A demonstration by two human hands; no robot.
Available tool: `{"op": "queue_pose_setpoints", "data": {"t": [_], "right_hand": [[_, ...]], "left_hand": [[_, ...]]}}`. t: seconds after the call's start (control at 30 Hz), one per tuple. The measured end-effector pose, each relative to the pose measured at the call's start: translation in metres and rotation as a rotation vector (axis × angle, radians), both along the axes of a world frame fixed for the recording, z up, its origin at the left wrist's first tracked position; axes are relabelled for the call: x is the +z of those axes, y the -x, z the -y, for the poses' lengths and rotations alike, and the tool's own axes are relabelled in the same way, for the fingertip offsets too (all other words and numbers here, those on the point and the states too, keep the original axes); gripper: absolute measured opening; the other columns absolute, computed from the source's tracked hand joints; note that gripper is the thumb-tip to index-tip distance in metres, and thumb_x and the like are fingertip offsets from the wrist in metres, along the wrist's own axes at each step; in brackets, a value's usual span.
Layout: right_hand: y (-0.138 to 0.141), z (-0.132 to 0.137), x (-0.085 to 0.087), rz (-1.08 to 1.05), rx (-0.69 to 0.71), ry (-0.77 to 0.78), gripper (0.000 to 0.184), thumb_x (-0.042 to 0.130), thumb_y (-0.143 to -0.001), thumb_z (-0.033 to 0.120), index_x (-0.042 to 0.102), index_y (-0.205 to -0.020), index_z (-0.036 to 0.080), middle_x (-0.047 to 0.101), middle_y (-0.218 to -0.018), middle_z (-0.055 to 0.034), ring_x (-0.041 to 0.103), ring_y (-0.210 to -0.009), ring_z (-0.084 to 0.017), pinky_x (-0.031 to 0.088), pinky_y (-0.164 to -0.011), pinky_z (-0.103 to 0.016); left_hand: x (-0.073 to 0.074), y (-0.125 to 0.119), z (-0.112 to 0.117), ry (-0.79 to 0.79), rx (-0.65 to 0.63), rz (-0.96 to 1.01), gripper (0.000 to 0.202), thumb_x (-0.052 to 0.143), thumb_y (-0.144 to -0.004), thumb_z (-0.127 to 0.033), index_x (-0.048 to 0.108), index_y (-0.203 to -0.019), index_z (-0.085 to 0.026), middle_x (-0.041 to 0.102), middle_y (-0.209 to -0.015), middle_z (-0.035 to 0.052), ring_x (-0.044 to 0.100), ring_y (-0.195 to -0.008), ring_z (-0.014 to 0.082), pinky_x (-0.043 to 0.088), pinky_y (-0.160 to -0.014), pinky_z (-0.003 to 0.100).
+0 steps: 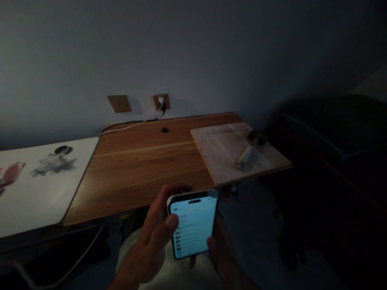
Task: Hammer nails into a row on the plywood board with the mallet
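The phone (195, 229) is grasped by the fingers of the left hand (155, 239) and right hand (223, 245), near the edge of the table (136, 161). A list is already displayed; no entry is shown opened. The hammer (245, 156) is left untouched.

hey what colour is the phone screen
Pale blue; the phone screen shows best in the head view.

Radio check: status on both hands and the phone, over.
Left hand and right hand both holding phone. Screen lit, left thumb over its left edge. Hammer-like tool on board beyond, apart from phone.
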State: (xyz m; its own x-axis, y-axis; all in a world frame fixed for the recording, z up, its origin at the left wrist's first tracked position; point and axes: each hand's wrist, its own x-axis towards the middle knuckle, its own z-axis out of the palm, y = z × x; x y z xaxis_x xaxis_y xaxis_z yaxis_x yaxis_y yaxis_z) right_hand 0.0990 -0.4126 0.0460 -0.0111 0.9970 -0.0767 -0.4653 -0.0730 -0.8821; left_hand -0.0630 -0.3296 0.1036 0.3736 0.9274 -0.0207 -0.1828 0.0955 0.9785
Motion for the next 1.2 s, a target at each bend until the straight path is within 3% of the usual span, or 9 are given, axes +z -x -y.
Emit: {"op": "queue_pose_setpoints", "data": {"t": [0.13,0.57,0.73,1.0,1.2], "right_hand": [[0.001,0.001,0.005,0.062,-0.005,0.031,0.048,0.075,-0.094,0.059,0.068,-0.130,0.028,0.079,-0.101,-0.0076,0.073,-0.082,-0.024,0.061,-0.061,-0.031],[0.001,0.001,0.001,0.004,-0.003,0.045,0.041,0.073,-0.097,0.055,0.069,-0.129,0.028,0.077,-0.102,-0.0056,0.071,-0.081,-0.021,0.062,-0.061,-0.030],[0.002,0.000,0.000,-0.013,-0.011,-0.007,0.048,0.069,-0.096,0.063,0.069,-0.130,0.029,0.078,-0.104,-0.0079,0.074,-0.082,-0.025,0.062,-0.059,-0.033],[-0.001,0.000,-0.004,0.030,-0.010,0.070,0.052,0.063,-0.096,0.069,0.071,-0.127,0.029,0.078,-0.107,-0.0115,0.075,-0.084,-0.030,0.063,-0.059,-0.038],[-0.003,0.001,-0.009,0.045,-0.014,0.046,0.057,0.059,-0.096,0.073,0.070,-0.127,0.027,0.077,-0.107,-0.0118,0.073,-0.078,-0.027,0.064,-0.059,-0.038]], "left_hand": [[-0.002,0.000,0.000,-0.019,-0.015,-0.003,0.053,0.069,-0.091,-0.060,0.068,-0.131,-0.024,0.071,-0.122,0.0094,0.066,-0.103,0.0297,0.056,-0.082,0.034],[-0.004,0.000,0.000,0.014,-0.036,0.022,0.054,0.070,-0.090,-0.065,0.067,-0.129,-0.027,0.070,-0.114,0.0050,0.065,-0.095,0.0248,0.057,-0.075,0.029],[-0.001,-0.001,0.001,-0.004,-0.037,0.021,0.052,0.069,-0.092,-0.063,0.067,-0.128,-0.026,0.071,-0.114,0.0054,0.065,-0.094,0.0250,0.056,-0.074,0.030],[-0.005,-0.001,0.001,-0.002,-0.015,0.004,0.051,0.071,-0.090,-0.062,0.068,-0.127,-0.027,0.069,-0.114,0.0054,0.063,-0.098,0.0258,0.055,-0.079,0.031],[-0.004,0.000,0.001,0.001,-0.019,0.019,0.052,0.071,-0.090,-0.065,0.068,-0.127,-0.029,0.069,-0.114,0.0044,0.063,-0.098,0.0252,0.054,-0.078,0.030]]}}
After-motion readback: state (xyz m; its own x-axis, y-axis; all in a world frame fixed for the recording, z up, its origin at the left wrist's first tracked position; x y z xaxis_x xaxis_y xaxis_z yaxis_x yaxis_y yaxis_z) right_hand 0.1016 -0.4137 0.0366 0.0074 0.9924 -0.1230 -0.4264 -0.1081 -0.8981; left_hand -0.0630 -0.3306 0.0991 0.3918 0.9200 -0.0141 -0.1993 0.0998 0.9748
